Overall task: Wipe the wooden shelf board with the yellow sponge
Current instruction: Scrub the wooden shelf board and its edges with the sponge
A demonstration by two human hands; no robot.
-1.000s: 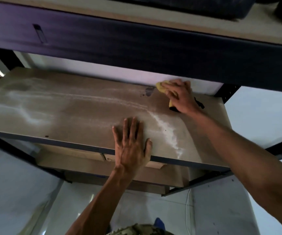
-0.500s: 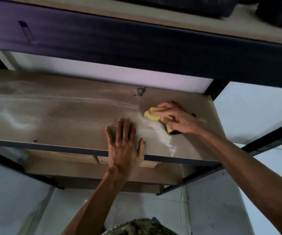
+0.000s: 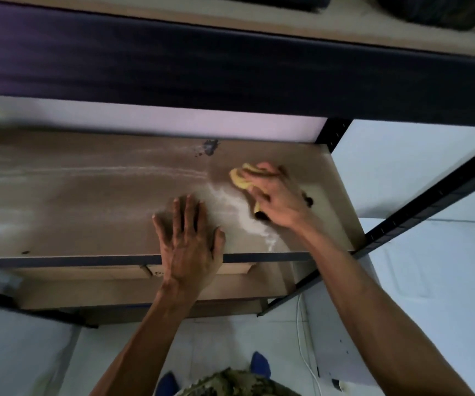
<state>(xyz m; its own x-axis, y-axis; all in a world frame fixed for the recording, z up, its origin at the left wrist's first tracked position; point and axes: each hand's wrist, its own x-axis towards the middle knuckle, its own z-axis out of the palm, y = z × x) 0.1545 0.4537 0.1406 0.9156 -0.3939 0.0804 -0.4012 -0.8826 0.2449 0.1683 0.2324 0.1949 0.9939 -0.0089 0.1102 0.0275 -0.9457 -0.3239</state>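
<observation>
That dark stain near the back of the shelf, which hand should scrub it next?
The right hand. It already presses the yellow sponge on the shelf board, close to the dark stain. The left hand lies flat and empty at the front edge.

A dark metal beam [image 3: 230,70] runs across the top, with an upper board [image 3: 287,21] above it carrying dark bundles [image 3: 442,7] at its right end. A perforated black post [image 3: 334,132] stands at the far right corner. Below, a cardboard box [image 3: 145,284] sits on the lower shelf. On the pale floor [image 3: 416,267] lies a white cable [image 3: 302,338], near blue shoes [image 3: 260,364].
</observation>
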